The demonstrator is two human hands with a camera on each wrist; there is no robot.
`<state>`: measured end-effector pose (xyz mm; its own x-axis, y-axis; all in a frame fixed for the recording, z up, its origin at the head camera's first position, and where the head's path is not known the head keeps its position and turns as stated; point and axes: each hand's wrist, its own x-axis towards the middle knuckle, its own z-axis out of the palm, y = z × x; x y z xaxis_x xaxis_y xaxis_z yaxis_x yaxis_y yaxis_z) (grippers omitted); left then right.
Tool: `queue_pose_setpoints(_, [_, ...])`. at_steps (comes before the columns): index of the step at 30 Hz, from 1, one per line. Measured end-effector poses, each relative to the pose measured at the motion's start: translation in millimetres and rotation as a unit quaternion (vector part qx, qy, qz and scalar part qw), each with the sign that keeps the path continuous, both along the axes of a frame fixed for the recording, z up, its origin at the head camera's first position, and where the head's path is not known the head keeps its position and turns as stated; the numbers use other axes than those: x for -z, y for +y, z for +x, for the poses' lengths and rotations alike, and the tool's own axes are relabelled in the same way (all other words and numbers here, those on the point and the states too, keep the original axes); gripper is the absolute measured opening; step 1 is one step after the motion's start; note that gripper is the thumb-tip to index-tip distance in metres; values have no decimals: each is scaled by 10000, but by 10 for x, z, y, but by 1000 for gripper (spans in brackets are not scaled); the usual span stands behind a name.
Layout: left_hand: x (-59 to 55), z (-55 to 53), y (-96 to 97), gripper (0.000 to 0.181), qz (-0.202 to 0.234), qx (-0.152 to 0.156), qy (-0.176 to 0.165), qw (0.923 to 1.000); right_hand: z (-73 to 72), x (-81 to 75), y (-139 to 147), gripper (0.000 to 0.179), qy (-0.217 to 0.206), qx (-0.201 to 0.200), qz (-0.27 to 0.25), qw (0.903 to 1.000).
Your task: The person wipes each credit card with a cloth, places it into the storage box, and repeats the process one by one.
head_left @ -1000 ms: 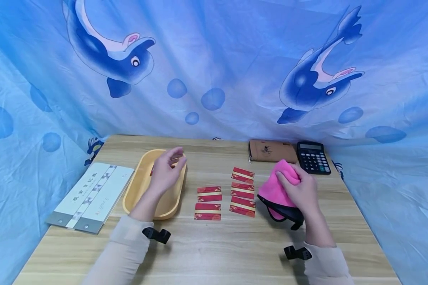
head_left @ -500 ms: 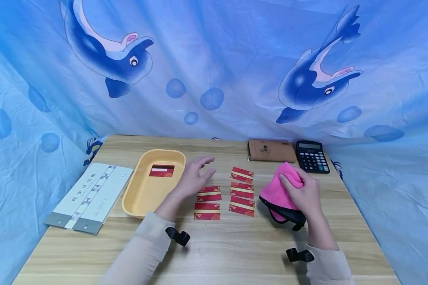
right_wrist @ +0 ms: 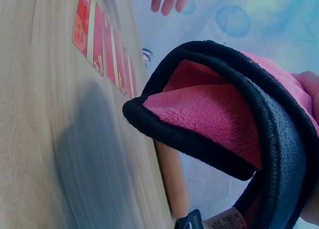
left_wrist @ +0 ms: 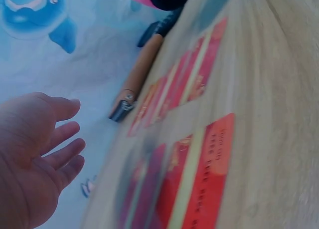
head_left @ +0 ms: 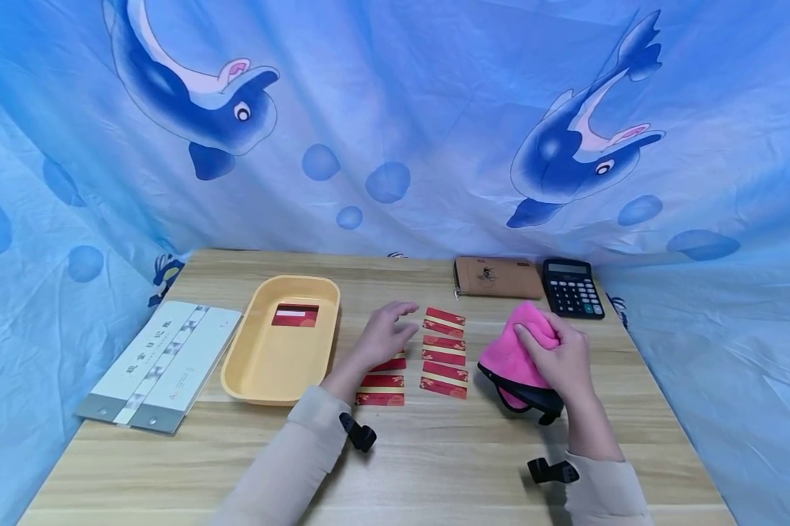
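My right hand [head_left: 564,359] grips a bunched pink cloth [head_left: 509,352] with black edging, held over the right side of the table. In the right wrist view the folds of the cloth [right_wrist: 204,107] show a pink fleecy side and a grey side. My left hand [head_left: 385,337], fingers loosely bent and holding nothing, hovers above the left column of red cards [head_left: 380,399], partly hiding the upper one. Beside it lies a second column of red cards [head_left: 444,351]. In the left wrist view, the nearest card [left_wrist: 214,164] lies flat below the hand.
A yellow tray [head_left: 283,372] with one red card [head_left: 295,315] inside stands left of the cards. Farther left lies a pale ledger book [head_left: 161,361]. A brown wallet [head_left: 498,277] and a black calculator [head_left: 573,289] sit along the back edge, before a blue dolphin curtain [head_left: 395,109].
My left hand has moved right, from over the yellow tray to above the left card column, uncovering the card in the tray. The right hand stays nearly still, gripping the cloth.
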<state>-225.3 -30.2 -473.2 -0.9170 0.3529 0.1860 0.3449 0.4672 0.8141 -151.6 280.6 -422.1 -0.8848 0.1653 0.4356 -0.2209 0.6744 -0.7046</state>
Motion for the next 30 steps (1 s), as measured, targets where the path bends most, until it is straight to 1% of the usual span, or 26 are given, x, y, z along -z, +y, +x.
queue_pose_setpoints(3, [110,-59,68,44,-5,-6,-82,10000,-2,18,13,35,11,6,26,10000])
queue_pose_setpoints(7, [206,-122,155,44,-52,-42,-139,9999,-9,33,30,35,-5,10,45,10000])
queue_pose_setpoints(13, [307,-227,281,47,-171,-7,-125,9998,-11,36,44,36,-100,17,-28,9999])
queue_pose_setpoints(18, [378,-322,349,51,-229,-7,-304,9993,-7,60,63,37,-189,22,-48,9998])
queue_pose_setpoints(23, [409,-412,391,56,-343,150,-470,9982,1,84,84,41,-375,96,-79,9992])
queue_pose_setpoints(25, [409,-443,406,59,-527,256,-489,9971,6,89,90,43,-472,126,-97,9988])
queue_pose_setpoints(28, [410,-481,420,60,-1009,374,-438,9932,15,94,97,45,-575,139,-103,9982])
queue_pose_setpoints(30, [401,-497,427,59,-1296,393,-400,9900,22,96,104,46,-602,144,-109,9980])
